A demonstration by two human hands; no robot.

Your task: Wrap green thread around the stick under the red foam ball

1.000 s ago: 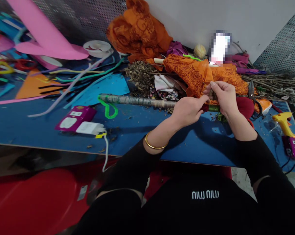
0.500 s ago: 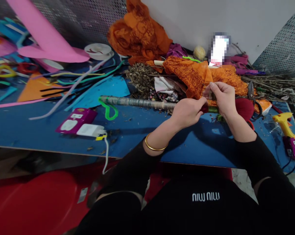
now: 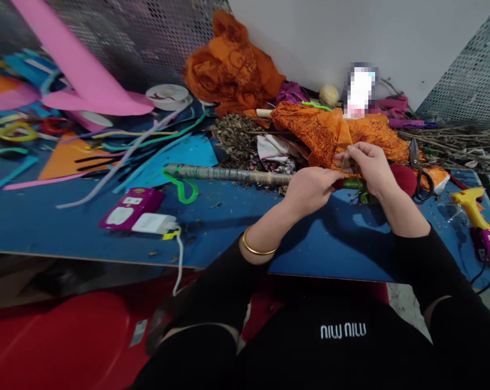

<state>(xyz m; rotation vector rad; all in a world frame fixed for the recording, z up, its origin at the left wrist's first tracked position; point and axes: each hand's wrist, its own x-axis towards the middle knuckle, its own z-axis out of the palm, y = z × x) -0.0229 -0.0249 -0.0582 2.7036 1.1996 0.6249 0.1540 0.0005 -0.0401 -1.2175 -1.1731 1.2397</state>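
A long stick (image 3: 237, 175) wrapped in grey-brown bands lies across the blue table, its right part dark red and green. My left hand (image 3: 310, 189) is closed around it where the grey wrapping meets the dark red. My right hand (image 3: 373, 165) pinches a thin strand just above the green section (image 3: 353, 184); the strand's ends are hidden by my fingers. Behind both hands lies a patterned orange cloth (image 3: 305, 127). A dark red ball-like bundle (image 3: 403, 180) sits beside my right wrist, with black-handled scissors (image 3: 421, 176) to its right.
A yellow glue gun (image 3: 472, 208) lies at the right edge. At left are a purple power box (image 3: 133, 206) with a white charger (image 3: 153, 222), a green pipe cleaner (image 3: 184, 189) and a pink paper cone (image 3: 78, 65). Dried twigs (image 3: 464, 143) lie behind; a red chair (image 3: 58, 336) stands below.
The view has shifted slightly, so the table's things appear a little lower and those at left further right. My right hand stays pinched near the stick, and my left keeps its grip.
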